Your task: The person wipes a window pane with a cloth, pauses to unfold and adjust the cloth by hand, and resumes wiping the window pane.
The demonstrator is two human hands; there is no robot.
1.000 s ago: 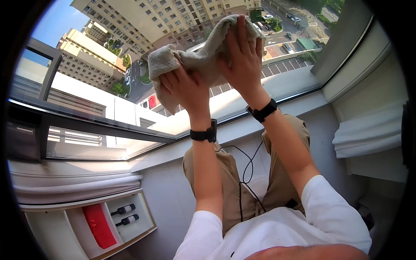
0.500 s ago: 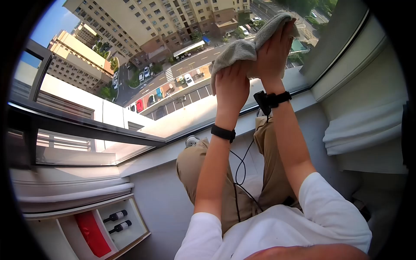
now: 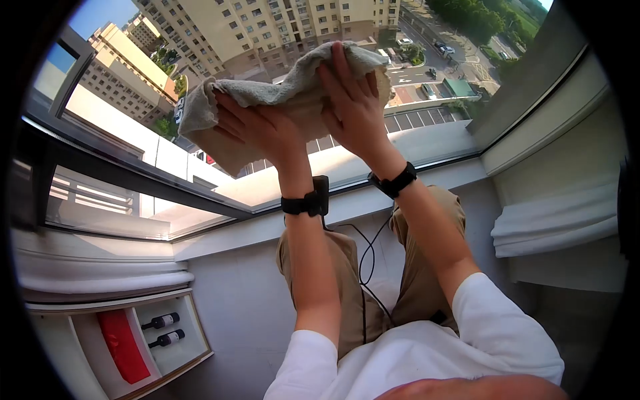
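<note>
Both hands up at the window [image 3: 433,123], cloth [image 3: 287,92] spread between 'em!
L hand [image 3: 263,135] has fingers splayed, tips tucked under the cloth's folded edge; R hand [image 3: 357,113] lies w/ fingers stretched over its other end. Can't tell from here if either's pinching. Blk strap [image 3: 303,203] on L wrist, another on R; red item [image 3: 124,347] beside 2 btls [image 3: 167,339] down low, L side.

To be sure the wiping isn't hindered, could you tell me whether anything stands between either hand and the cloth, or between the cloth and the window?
Nothing visible: left hand and right hand lie directly on the cloth, and nothing shows between it and the window.
</note>
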